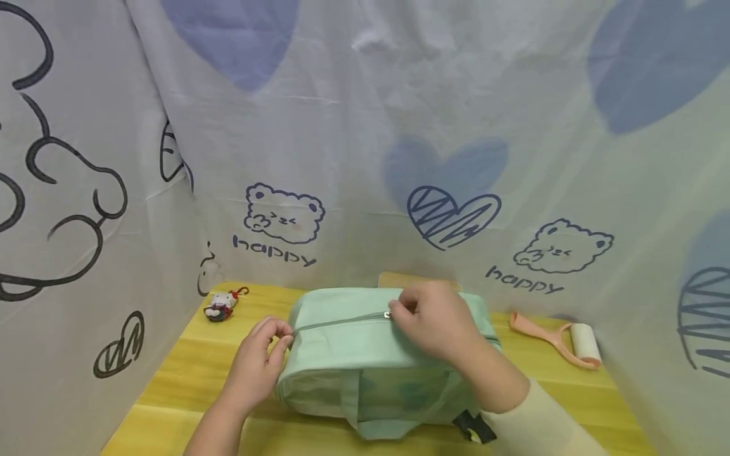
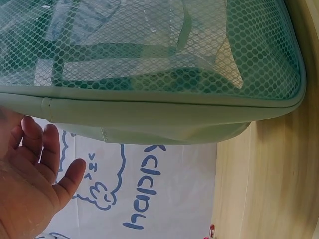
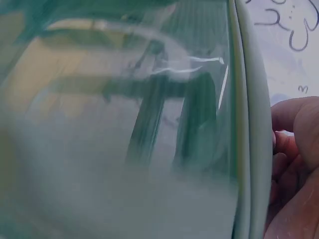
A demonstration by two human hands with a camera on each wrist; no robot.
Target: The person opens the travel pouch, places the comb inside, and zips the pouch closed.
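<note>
A mint-green zip bag (image 1: 353, 345) lies on its base, its zipper running along the top and a strap handle (image 1: 379, 429) hanging at the near side. My left hand (image 1: 251, 364) pinches the bag's left end, where the zipper line ends. With my right hand (image 1: 439, 320) I pinch the zipper beside the metal slider (image 1: 388, 315), right of the top's middle. Mesh (image 2: 149, 50) shows on the bag in the left wrist view, and a clear, shiny panel (image 3: 114, 129) fills most of the right wrist view. The right fingertips are partly hidden behind the bag's edge.
On the yellow wood-grain table (image 1: 171, 386), a small cat figure keychain (image 1: 221, 306) lies at back left. A lint roller with a peach handle (image 1: 542, 330) lies at right. Something black (image 1: 474, 426) sits by the bag's near right corner. Printed cloth (image 1: 353, 158) hangs around the table.
</note>
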